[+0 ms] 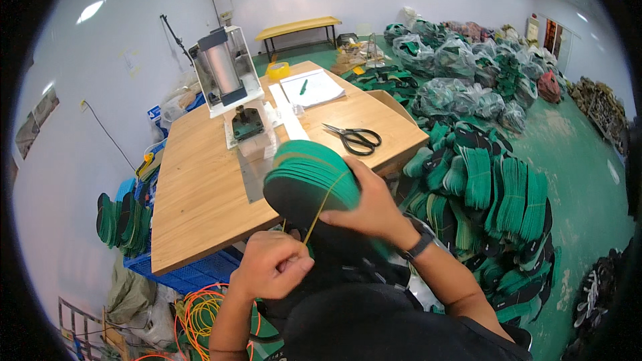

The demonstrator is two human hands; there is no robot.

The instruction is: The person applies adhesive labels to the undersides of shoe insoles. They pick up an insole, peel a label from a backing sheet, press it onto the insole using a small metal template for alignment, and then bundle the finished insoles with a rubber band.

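Observation:
My right hand (374, 204) grips a thick stack of green insoles (314, 174) with a black face, held up in front of the table's near edge. A yellow rubber band (326, 198) runs round the stack and stretches down toward my left hand (275, 262). That hand is closed in a fist, with the band pulled taut at its fingers. The stack's lower end is blurred and partly hidden by my right hand and wrist. Black-handled scissors (354, 139) lie on the wooden table (194, 187) just beyond the stack.
A press machine (224, 70) stands at the table's far left. Behind the scissors lie paper sheets (314, 88) with a green pen, and a yellow tape roll (278, 70). Piled insole bundles (488, 180) cover the floor at right, with plastic bags (455, 60) beyond. Orange cable (194, 314) coils at lower left.

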